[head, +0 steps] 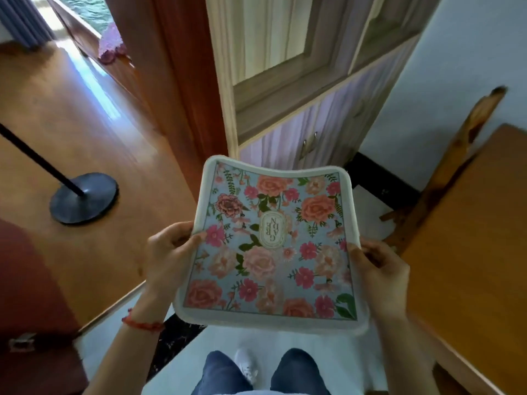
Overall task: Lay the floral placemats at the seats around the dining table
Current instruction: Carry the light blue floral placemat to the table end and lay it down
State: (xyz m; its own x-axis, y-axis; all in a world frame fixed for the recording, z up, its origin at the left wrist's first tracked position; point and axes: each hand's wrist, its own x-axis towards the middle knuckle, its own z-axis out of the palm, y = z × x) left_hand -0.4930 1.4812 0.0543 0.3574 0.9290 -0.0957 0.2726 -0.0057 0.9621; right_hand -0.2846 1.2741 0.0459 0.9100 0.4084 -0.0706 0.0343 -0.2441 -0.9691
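A floral placemat [271,246] with a white border, pink and orange roses on pale blue and a gold oval label hangs in the air in front of me, above the floor. My left hand [168,252] grips its left edge with the thumb on top. Its right edge is pinched by my right hand [379,269]. The mat sags a little in the middle. The wooden dining table [467,252] shows at the right, its bare top apart from the mat.
A wooden chair [456,155] stands at the table's far side. Ahead is a pale cabinet [308,138] beside a red-brown door frame [182,81]. A black floor stand base [84,196] sits left on the wooden floor. A dark red seat [34,309] fills the lower left.
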